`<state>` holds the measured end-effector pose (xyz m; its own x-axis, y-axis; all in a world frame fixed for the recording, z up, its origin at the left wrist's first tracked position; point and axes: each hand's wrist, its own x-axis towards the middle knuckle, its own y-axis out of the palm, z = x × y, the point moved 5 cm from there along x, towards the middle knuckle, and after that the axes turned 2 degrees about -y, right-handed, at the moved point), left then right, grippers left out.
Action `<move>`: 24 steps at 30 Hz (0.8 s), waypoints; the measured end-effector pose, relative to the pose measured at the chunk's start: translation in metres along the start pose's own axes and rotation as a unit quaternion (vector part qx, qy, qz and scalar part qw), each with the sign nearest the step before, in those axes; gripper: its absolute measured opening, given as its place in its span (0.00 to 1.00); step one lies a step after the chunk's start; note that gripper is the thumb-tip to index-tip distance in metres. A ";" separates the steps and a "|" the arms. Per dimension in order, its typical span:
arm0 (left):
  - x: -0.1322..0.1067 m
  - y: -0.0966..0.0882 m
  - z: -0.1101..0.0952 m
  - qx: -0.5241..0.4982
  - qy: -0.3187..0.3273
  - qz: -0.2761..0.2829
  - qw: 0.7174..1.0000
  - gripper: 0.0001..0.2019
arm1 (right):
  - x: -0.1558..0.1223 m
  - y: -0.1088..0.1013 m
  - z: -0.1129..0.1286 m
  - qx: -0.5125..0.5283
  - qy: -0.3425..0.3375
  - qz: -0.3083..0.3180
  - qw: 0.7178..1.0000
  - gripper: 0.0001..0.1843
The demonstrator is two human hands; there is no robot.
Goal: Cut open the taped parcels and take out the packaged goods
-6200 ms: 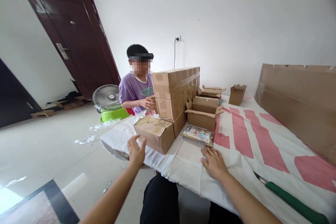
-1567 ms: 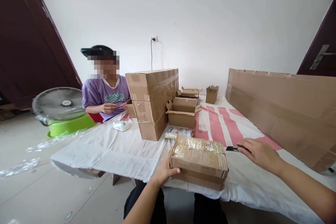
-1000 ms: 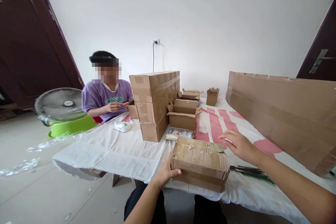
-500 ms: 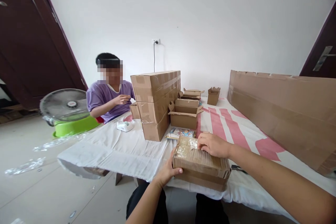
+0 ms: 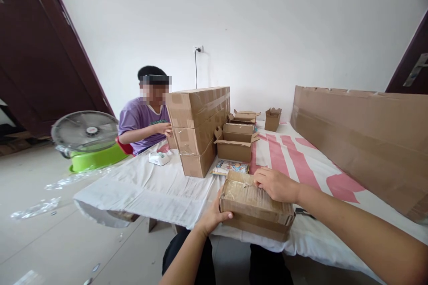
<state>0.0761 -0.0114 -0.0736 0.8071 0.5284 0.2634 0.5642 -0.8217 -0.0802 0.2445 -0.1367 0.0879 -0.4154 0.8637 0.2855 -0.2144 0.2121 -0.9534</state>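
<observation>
A taped cardboard box [image 5: 256, 213] sits at the near edge of the table in front of me. My left hand [image 5: 213, 216] grips its left end, thumb on the near side and the other fingers mostly hidden behind. On top of the box rests my right hand [image 5: 274, 183], its fingers curled in at the strip of clear tape [image 5: 238, 180]. What those fingertips pinch, if anything, is hidden. A dark tool-like object [image 5: 304, 213] lies just right of the box, partly covered by my forearm. Behind the box is a flat, colourful printed packet [image 5: 230, 168].
Stacked long cartons [image 5: 200, 131] stand left of an open small box [image 5: 234, 147]; another small box [image 5: 273, 119] is farther back. A large cardboard panel [image 5: 361, 142] borders the right. Across the table sits a person [image 5: 142, 120], near a white device [image 5: 159, 158] and a fan [image 5: 88, 131].
My right hand has shifted slightly right on the box top, fingers still curled. My left hand keeps its hold. The other person has leaned right, hand lowered toward a small box behind the stack.
</observation>
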 end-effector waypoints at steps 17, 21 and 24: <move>0.000 0.004 -0.011 0.000 -0.005 -0.006 1.000 0.58 | 0.003 0.002 0.002 -0.045 -0.003 0.000 0.999 0.11; 0.000 0.006 -0.010 -0.009 -0.009 0.008 1.000 0.59 | -0.001 0.001 0.000 -0.056 0.015 -0.002 0.998 0.09; 0.000 0.006 -0.009 -0.008 -0.007 0.013 1.000 0.59 | -0.007 -0.001 -0.001 -0.063 0.026 -0.001 0.998 0.10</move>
<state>0.0779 -0.0181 -0.0651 0.8239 0.5094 0.2483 0.5399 -0.8387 -0.0708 0.2484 -0.1427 0.0870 -0.3683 0.8849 0.2851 -0.1010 0.2668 -0.9584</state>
